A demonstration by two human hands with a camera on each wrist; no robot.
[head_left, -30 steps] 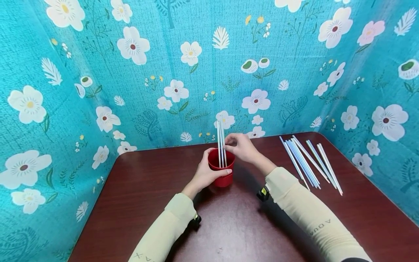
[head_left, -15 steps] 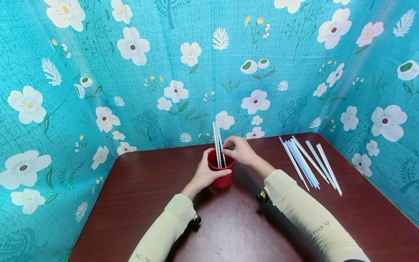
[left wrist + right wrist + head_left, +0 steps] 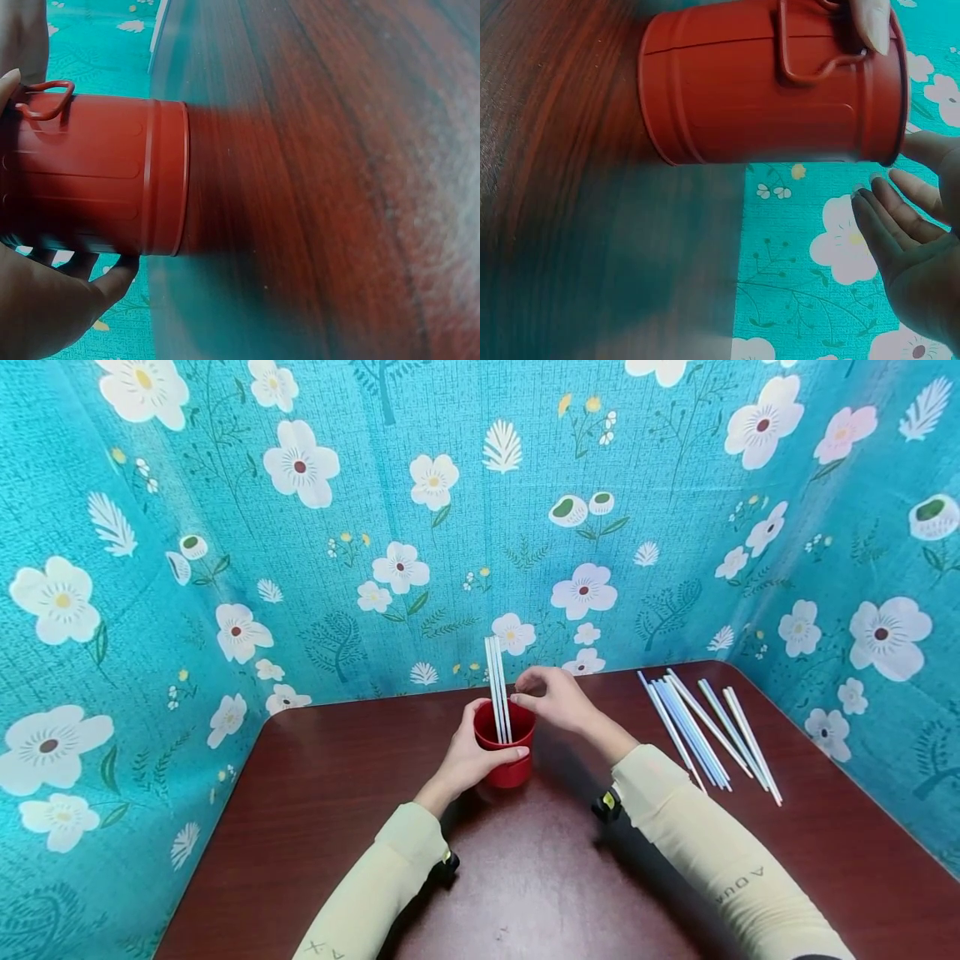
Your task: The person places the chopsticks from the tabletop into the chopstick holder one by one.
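A red cylindrical pot point(image 3: 517, 774) with a bent wire loop stands upright on the table. My left hand point(image 3: 472, 756) grips it round the side near the rim, its thumb across the front. Inside, slim pale straw-like sticks point(image 3: 498, 689) stand close together and lean slightly left; their lower ends are partly hidden. My right hand point(image 3: 558, 697) is at the pot's right rim, fingers loosely bent, with nothing visible between them. In the right wrist view, that hand's fingers point(image 3: 889, 225) are relaxed beside the pot's mouth. The left wrist view shows the pot's wall point(image 3: 105, 172).
Several white and bluish sticks point(image 3: 693, 727) lie fanned out on the right of the dark red-brown table point(image 3: 337, 793). A turquoise flowered cloth point(image 3: 337, 585) hangs behind the table and along both sides.
My right hand has let go of a stick in the pot and drawn slightly right. The sticks have shifted left and now stand closer together. My left hand keeps its hold on the pot.
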